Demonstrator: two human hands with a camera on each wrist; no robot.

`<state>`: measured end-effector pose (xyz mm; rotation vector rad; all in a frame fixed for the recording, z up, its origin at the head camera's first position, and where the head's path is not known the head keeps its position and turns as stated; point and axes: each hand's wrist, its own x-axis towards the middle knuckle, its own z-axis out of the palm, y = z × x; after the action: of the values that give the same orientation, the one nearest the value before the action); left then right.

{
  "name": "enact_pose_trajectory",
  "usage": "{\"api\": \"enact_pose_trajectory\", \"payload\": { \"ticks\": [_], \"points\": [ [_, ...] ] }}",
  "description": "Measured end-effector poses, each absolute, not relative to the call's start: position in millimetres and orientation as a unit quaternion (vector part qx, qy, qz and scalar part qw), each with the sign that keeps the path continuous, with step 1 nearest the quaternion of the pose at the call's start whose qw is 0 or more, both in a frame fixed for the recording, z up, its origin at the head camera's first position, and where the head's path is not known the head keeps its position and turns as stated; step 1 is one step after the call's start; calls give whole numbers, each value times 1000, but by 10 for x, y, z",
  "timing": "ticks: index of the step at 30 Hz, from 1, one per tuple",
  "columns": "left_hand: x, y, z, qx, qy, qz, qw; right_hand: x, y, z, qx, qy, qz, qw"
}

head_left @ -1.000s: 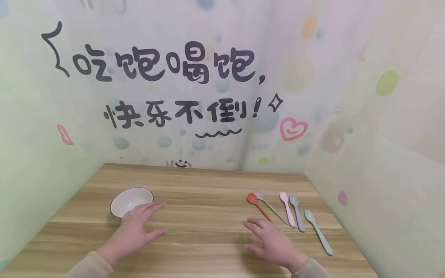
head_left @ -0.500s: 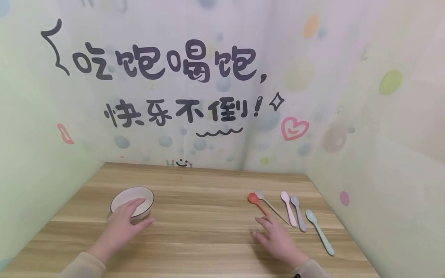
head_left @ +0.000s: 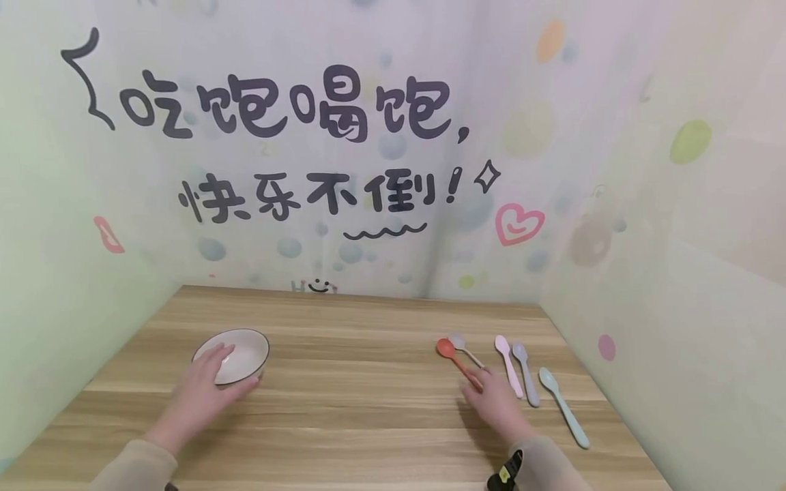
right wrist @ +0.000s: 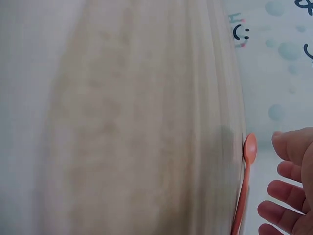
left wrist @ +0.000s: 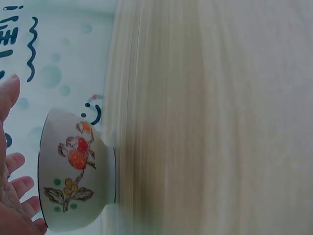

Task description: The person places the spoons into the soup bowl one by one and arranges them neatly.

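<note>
A white bowl (head_left: 248, 351) with a dark rim stands upright on the left of the table; a painted branch with red and orange shapes shows on the bowl's side (left wrist: 76, 161) in the left wrist view. My left hand (head_left: 195, 395) reaches over its near left rim, fingers spread and relaxed, thumb beside the near side. On the right, an orange-red spoon (head_left: 447, 348) lies with its bowl end pointing away. My right hand (head_left: 496, 404) hovers right at its handle end, fingers loosely bent; in the right wrist view, the fingers (right wrist: 286, 193) are apart from the spoon.
A pale spoon (head_left: 458, 341) with a thin handle lies close beside the orange-red one. Farther right lie a pink spoon (head_left: 503, 346), a purple-grey spoon (head_left: 520, 354) and a mint spoon (head_left: 561, 402). Printed walls enclose the wooden table (head_left: 344, 436) at the back and sides.
My left hand has moved left and over the bowl's rim. My right hand has moved right to the orange-red spoon's handle. The bowl and spoons have stayed in place.
</note>
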<state>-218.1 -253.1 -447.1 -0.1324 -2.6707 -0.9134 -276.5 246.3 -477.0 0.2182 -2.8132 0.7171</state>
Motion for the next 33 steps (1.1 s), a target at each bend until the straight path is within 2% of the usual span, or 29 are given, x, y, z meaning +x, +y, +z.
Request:
{"api": "enact_pose_trajectory", "payload": {
  "ticks": [7, 23, 33],
  "points": [
    [-2207, -2639, -4502, -30, -940, -302, 156, -2875, 2480, -4795, 51, -963, 242, 103],
    [-2287, -2911, -4590, -11, -952, -290, 103, -3065, 2459, -4843, 11, -971, 232, 63],
    [-2340, -2976, -4667, -35, -944, -308, 113, -3064, 2444, -4823, 15, -974, 217, 58]
  ]
}}
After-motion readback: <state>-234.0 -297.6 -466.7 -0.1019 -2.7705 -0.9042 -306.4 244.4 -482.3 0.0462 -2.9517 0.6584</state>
